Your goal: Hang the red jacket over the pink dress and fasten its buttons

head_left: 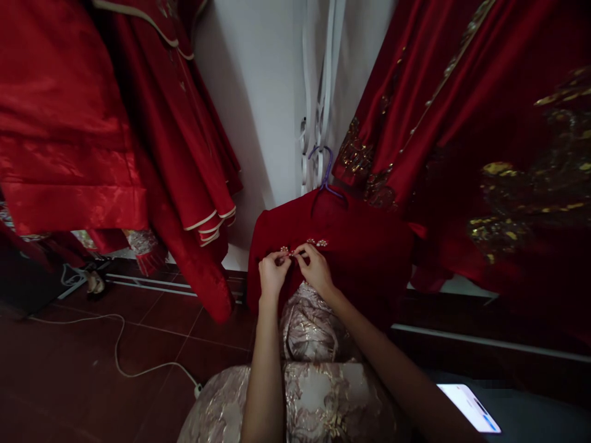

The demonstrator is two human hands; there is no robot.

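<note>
A dark red jacket [364,246] hangs on a purple hanger [327,175] in front of me, with small pearly beaded ornaments [317,243] on its upper front. My left hand [273,271] is closed in a pinch at the jacket's front opening. Close to it on the right, my right hand [314,266] pinches the same front edge, the fingertips of both hands almost meeting. The small fastening between the fingers is mostly hidden. Below the hands, a pale brocade garment [311,326] with a metallic pattern shows through the jacket's opening and spreads under my forearms.
Red garments with cream trim [184,154] hang on the left. On the right hangs a red gown with gold sequins [503,227]. A white cable [120,344] crosses the tiled floor [157,314]. A lit phone [468,406] lies at lower right, and shoes [95,283] stand far left.
</note>
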